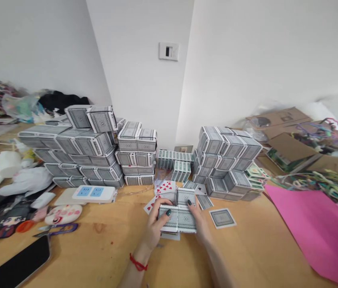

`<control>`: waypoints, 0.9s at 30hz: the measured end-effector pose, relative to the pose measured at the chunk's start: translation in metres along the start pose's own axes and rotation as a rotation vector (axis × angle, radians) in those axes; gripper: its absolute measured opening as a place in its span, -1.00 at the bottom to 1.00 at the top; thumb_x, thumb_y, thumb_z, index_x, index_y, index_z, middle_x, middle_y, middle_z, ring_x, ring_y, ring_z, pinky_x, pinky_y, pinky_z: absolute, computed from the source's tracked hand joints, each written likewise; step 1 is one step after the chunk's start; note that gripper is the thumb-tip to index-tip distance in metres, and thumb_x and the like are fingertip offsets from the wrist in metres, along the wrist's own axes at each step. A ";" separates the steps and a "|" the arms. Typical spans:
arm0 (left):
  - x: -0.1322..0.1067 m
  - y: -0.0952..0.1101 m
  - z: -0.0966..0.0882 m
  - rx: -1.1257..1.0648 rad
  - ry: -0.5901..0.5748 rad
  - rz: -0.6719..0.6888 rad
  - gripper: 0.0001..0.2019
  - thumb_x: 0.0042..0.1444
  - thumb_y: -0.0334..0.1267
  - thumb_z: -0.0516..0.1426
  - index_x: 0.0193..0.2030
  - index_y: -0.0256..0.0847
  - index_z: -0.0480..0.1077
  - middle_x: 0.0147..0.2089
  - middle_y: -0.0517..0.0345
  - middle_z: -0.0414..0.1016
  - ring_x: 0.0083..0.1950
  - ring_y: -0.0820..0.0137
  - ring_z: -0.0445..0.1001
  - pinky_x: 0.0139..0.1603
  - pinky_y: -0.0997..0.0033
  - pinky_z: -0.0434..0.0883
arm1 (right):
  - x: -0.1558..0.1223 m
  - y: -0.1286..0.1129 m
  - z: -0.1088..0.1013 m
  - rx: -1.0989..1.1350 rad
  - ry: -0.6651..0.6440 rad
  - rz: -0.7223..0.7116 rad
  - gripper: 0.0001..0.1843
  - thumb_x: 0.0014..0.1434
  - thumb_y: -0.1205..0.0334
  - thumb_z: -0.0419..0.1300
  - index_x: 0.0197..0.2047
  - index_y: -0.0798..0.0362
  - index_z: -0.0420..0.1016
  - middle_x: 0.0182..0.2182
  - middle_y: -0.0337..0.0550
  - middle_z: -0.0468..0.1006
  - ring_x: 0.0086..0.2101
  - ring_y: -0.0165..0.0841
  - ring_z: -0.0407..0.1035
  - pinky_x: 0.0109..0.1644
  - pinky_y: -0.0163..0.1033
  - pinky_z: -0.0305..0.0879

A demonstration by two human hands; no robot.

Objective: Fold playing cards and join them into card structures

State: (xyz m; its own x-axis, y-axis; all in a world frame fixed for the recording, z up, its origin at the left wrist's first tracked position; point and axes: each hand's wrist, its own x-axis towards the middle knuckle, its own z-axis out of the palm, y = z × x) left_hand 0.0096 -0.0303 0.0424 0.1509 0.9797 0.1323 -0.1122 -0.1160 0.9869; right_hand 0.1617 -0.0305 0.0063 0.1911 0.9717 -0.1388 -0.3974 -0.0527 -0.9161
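Fingers of the left hand and right hand close on a block of patterned card packs, one hand on each side. Both forearms enter from the near edge and angle inward. The block lies near centre on the counter, before the stacked packs. The hands hide its sides. A phone is cut off at near left.

Wooden bench, light grain. It carried grey card-deck stacks at left and right, green-edged decks between them. Also on it lay a power strip, phone, scissors, pink paper sheet, one face-down card and face-up heart cards.
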 end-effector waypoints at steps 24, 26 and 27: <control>-0.002 -0.030 0.022 -0.227 0.226 -0.039 -0.27 -0.09 -0.10 0.12 0.20 -0.02 -0.16 0.23 0.07 -0.02 0.20 0.24 0.03 0.12 0.32 0.11 | -0.004 0.012 0.006 0.257 0.057 -0.155 -0.74 -0.09 0.21 0.16 -0.29 -0.14 0.19 -0.39 -0.39 0.37 -0.39 -0.40 0.29 -0.34 -0.29 0.21; -0.003 -0.022 0.022 -0.222 0.204 -0.057 -0.31 -0.04 -0.18 0.09 0.20 0.02 -0.17 0.22 0.15 0.02 0.21 0.29 0.01 0.15 0.34 0.07 | -0.003 0.009 0.004 0.182 0.036 -0.185 -0.73 -0.09 0.20 0.17 -0.29 -0.14 0.18 -0.37 -0.38 0.35 -0.39 -0.41 0.27 -0.37 -0.32 0.17; -0.003 -0.018 0.021 -0.226 0.198 -0.048 -0.34 -0.02 -0.20 0.07 0.21 0.01 -0.15 0.22 0.17 0.04 0.21 0.30 0.02 0.16 0.34 0.07 | -0.002 0.007 0.002 0.132 0.039 -0.199 -0.71 -0.08 0.17 0.16 -0.26 -0.13 0.19 -0.34 -0.35 0.35 -0.37 -0.39 0.27 -0.36 -0.31 0.17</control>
State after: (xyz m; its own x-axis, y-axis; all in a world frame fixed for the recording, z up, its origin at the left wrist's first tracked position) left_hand 0.0316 -0.0350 0.0263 -0.0310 0.9986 0.0437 -0.3288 -0.0515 0.9430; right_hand 0.1568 -0.0325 0.0009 0.3109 0.9502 0.0231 -0.4616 0.1722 -0.8702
